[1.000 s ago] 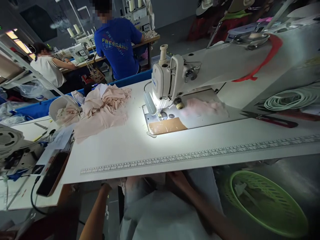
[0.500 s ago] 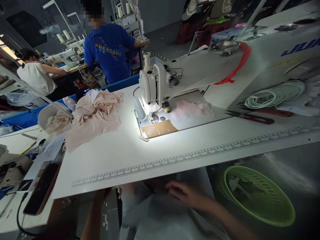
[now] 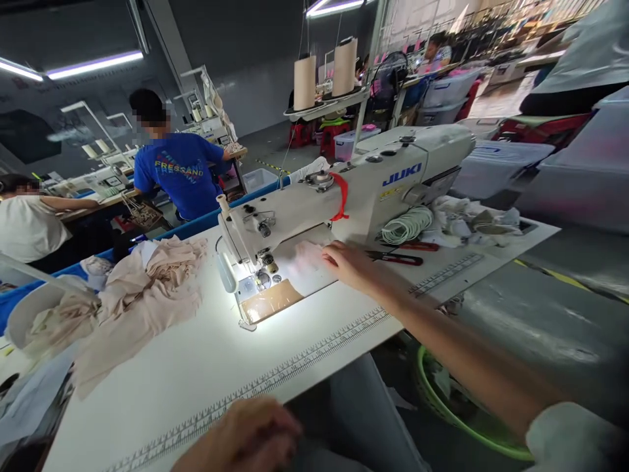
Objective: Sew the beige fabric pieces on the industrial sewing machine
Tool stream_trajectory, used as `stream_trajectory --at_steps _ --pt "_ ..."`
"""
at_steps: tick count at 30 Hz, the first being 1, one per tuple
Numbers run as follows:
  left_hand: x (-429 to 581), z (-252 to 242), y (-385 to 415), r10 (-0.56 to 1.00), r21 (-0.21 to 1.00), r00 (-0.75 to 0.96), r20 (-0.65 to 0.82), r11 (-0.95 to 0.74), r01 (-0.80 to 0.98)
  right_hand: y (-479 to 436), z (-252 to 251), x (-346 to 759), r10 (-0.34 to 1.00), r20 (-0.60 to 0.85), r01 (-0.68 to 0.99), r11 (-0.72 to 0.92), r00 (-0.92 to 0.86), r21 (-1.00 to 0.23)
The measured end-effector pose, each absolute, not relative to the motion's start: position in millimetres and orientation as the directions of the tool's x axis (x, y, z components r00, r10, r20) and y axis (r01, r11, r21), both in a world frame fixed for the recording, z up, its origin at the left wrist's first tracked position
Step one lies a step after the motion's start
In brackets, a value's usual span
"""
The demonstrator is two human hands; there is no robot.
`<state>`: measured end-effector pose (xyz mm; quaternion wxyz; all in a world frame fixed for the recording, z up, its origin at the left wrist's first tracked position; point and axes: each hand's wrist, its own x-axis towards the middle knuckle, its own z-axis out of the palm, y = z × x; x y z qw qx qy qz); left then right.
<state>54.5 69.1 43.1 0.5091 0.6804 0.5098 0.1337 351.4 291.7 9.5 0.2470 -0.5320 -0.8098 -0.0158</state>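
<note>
My right hand [image 3: 346,262] reaches over the bed of the sewing machine [image 3: 295,219]. Its fingers are closed at the right end of a small, blurred piece of pale pink fabric [image 3: 307,257], lying right of the needle area. Low in the view, over the table's front edge, my left hand [image 3: 258,429] is smeared by motion; its fingers look bent, but whether they hold anything cannot be seen. Beige fabric pieces [image 3: 157,288] lie heaped on the left of the white table [image 3: 196,360].
Thread snips [image 3: 398,257] and a coil of pale green cord [image 3: 407,225] lie right of my right hand, beside fabric scraps [image 3: 474,219]. A green basket [image 3: 457,419] stands below the table. A person in a blue shirt [image 3: 179,174] sits beyond.
My view has swung to the right. My right hand has risen from my lap to the pink fabric. My left hand has come up from below to the table's front edge.
</note>
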Motion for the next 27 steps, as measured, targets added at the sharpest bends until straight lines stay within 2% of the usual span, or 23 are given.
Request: stream_trajectory --at_steps 1,4,6,8,11,13,20,27 --pt "70.6 46.7 87.0 0.832 0.852 0.515 -0.207 -0.105 0.512 297.8 7.6 348.8 0.85 0.422 0.876 0.432 -0.315 -0.216" --pt "119.0 42.9 155.2 0.862 0.806 0.492 0.122 -0.376 0.458 298.8 1.6 345.5 0.834 0.445 0.88 0.441 -0.327 -0.179" --pt "145.1 32.0 201.8 0.867 0.707 0.428 0.254 -0.468 0.529 294.3 -1.9 347.5 0.821 0.461 0.879 0.45 -0.337 -0.158" --pt "164.7 21.3 240.4 0.887 0.594 0.308 0.343 -0.459 0.661 291.9 -4.0 351.7 0.808 0.471 0.873 0.465 -0.353 -0.143" --pt "184.4 13.6 276.5 0.917 0.443 0.16 0.365 -0.322 0.836 294.3 -5.4 358.9 0.796 0.481 0.868 0.479 -0.366 -0.132" --pt "192.3 12.8 287.7 0.928 0.397 0.117 0.353 -0.262 0.88 297.3 -6.5 361.9 0.796 0.488 0.873 0.471 -0.357 -0.13" --pt "194.8 4.9 292.9 0.928 0.346 0.092 0.361 -0.225 0.911 298.7 -10.4 361.2 0.799 0.482 0.877 0.465 -0.359 -0.118" --pt "195.7 7.8 291.0 0.912 0.413 0.086 0.402 -0.264 0.872 294.8 -2.7 364.3 0.789 0.511 0.868 0.473 -0.342 -0.15"
